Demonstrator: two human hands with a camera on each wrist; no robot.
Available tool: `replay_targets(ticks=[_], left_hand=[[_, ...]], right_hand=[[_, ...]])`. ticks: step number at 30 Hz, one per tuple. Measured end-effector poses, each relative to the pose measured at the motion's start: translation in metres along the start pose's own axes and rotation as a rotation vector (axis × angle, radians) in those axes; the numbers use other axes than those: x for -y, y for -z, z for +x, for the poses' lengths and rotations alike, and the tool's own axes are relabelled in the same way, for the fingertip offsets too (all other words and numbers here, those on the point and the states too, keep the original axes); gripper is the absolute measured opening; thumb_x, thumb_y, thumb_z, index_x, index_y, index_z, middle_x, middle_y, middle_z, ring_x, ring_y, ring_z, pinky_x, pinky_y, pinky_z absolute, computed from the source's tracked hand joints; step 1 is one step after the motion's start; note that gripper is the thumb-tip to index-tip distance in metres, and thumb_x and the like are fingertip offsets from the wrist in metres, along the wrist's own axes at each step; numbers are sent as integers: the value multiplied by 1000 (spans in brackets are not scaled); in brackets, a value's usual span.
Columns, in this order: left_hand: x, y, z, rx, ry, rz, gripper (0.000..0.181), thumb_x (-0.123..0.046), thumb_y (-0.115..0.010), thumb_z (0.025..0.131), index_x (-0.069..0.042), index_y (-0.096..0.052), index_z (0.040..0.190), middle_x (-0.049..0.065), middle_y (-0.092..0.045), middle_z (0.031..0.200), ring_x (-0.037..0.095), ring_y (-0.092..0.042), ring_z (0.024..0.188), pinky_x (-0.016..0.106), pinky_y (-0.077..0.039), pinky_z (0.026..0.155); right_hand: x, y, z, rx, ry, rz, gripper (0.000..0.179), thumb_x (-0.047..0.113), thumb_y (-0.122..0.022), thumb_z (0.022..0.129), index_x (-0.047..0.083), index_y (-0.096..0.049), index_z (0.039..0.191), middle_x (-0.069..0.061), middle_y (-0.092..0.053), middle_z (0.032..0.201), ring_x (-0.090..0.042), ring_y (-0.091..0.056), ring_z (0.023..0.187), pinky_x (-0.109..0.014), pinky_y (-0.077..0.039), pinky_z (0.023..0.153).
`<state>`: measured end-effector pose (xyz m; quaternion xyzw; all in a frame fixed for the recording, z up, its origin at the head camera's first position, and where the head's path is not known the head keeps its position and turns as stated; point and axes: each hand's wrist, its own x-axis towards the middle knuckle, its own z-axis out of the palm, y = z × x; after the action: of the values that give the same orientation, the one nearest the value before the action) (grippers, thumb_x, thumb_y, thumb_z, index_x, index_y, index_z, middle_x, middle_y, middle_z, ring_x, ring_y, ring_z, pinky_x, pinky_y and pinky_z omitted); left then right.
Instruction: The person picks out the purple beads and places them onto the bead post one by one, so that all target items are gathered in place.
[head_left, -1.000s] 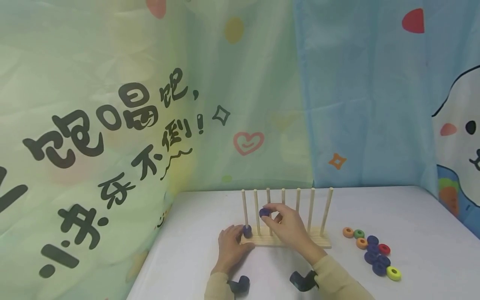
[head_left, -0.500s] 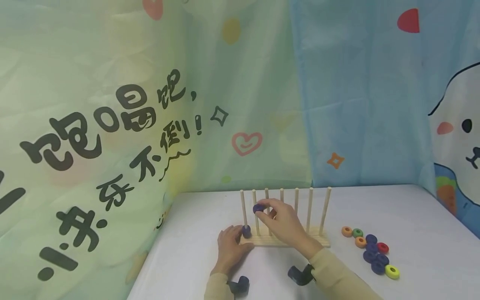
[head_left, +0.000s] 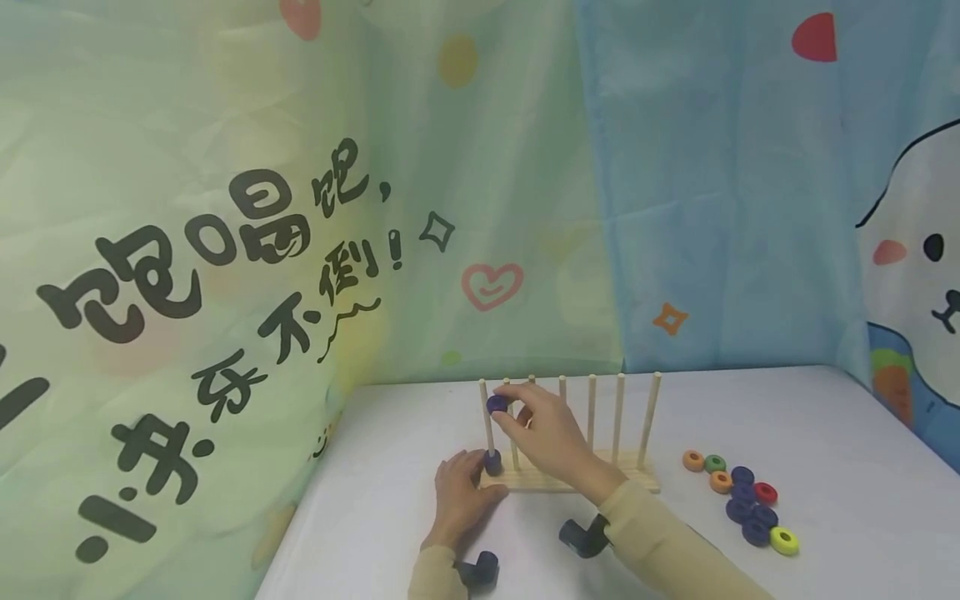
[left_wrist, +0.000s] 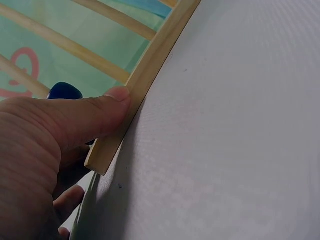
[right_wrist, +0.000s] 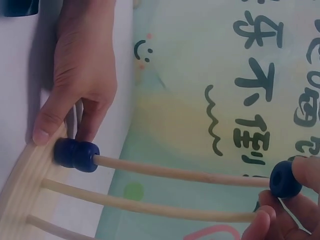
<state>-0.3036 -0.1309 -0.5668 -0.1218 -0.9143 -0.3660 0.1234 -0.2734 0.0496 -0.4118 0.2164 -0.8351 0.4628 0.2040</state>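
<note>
My left hand (head_left: 461,493) grips the left end of a wooden peg stand (head_left: 534,482), its thumb lying on the front edge of the base. Several upright pegs rise from the stand. Two dark blue rings (right_wrist: 76,154) are stacked at the foot of the leftmost peg (right_wrist: 182,173), just beside the left fingers. My right hand (head_left: 551,437) pinches another blue ring (right_wrist: 285,180) between thumb and fingers. In the right wrist view this ring is right at the tip of the leftmost peg, with its hole facing the peg.
On the white table (head_left: 360,508) to the right lies a cluster of loose rings: orange (head_left: 693,461), green (head_left: 715,463), red (head_left: 765,493), yellow (head_left: 784,541) and several blue ones (head_left: 740,510). A printed curtain (head_left: 480,208) hangs behind the table.
The right hand has carried its blue ring leftward and slightly up, from near the third peg to the top of the leftmost one. The left hand keeps its hold on the stand.
</note>
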Motion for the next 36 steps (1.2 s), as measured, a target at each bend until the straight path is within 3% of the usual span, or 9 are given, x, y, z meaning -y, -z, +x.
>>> replay_targets(ticks=[8, 21, 36], left_hand=[[-2, 0, -1, -1, 3, -8, 59, -33, -83, 72, -10, -65, 123, 9, -67, 124, 37, -47, 129, 64, -20, 113], [-5, 0, 0, 8, 29, -1, 60, -34, -84, 72, -11, -64, 124, 7, -66, 125, 35, -47, 130, 63, -20, 114], [-5, -1, 0, 18, 46, -7, 58, -32, -83, 73, -10, -64, 125, 7, -66, 126, 34, -47, 131, 60, -19, 116]], right_hand=[[3, -1, 5, -20, 58, -38, 30, 19, -73, 88, 11, -68, 117, 3, -69, 106, -5, -58, 65, -20, -50, 56], [12, -4, 18, -94, 50, -24, 32, 15, -72, 88, 9, -66, 119, -3, -68, 106, -6, -58, 64, -21, -48, 50], [18, -12, 30, -122, -46, -36, 32, 15, -68, 90, 10, -66, 121, -4, -70, 108, -5, -53, 57, -22, -45, 48]])
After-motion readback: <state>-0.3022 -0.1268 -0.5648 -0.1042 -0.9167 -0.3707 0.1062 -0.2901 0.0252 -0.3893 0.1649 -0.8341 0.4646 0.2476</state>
